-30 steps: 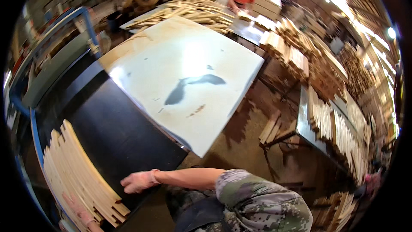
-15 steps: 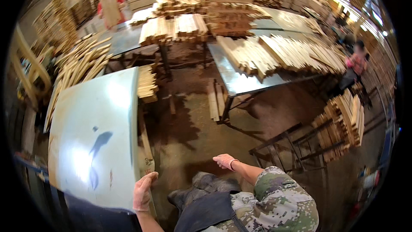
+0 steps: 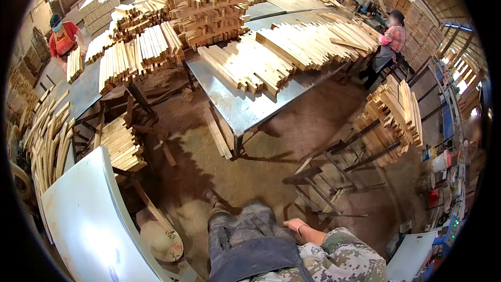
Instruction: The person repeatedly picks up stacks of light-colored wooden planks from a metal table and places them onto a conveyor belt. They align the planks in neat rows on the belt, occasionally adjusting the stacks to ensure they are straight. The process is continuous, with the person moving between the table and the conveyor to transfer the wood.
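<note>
My right hand [image 3: 295,225], in a pale pink glove, hangs beside my right thigh, low in the middle of the head view. It touches nothing I can see, and its fingers are too small and turned away to read. My left hand is out of view. A dark apron [image 3: 255,258] covers my lap, and my right sleeve is camouflage-patterned. Left of me lies the pale metal tabletop [image 3: 78,203]. A round-topped pale stool or disc [image 3: 162,241] stands low beside it, with a wooden strip leaning across.
Ahead, a metal table [image 3: 219,94] bears rows of wooden strips [image 3: 313,44]. A dark metal rack [image 3: 326,177] with stacked wood [image 3: 389,117] stands right. One person in red [image 3: 63,42] handles strips far left; another in plaid [image 3: 395,39] stands at the far right.
My view has swung right and lifted, so the left tabletop slides toward the lower left. My left hand has left the picture. My right hand is lower, closer to my thigh.
</note>
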A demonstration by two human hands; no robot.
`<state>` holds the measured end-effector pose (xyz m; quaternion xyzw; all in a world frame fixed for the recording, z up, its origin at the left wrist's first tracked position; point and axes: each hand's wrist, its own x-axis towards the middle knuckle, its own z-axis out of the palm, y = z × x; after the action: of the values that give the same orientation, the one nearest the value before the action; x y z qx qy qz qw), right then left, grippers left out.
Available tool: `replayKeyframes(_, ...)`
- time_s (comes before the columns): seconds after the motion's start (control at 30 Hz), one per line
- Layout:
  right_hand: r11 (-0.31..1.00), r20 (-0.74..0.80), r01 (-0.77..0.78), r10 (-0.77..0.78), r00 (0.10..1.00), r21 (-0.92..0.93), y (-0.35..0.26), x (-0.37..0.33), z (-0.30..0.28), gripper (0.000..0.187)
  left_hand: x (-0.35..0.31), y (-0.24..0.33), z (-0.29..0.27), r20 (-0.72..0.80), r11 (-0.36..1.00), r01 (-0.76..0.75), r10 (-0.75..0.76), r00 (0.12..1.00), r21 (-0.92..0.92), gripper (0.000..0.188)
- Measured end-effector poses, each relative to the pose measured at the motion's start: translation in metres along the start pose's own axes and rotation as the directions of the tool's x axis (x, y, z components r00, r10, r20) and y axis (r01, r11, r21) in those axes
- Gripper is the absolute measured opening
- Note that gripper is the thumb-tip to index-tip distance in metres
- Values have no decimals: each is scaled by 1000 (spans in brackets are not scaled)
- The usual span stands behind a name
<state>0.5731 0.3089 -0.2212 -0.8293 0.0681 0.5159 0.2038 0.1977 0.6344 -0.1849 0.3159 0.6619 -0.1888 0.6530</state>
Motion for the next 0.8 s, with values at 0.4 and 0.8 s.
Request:
replayKeyframes(0.4,967,-28,251,-250,968,46,-215,107,-114,36,125,372,-9,-39,996,-71,73,997,60,25)
replayKeyframes(0.8,829,-429,449,-291,855,334,-424,230,-335,91,80,726,166,216,884,-425,462,860,-198,35)
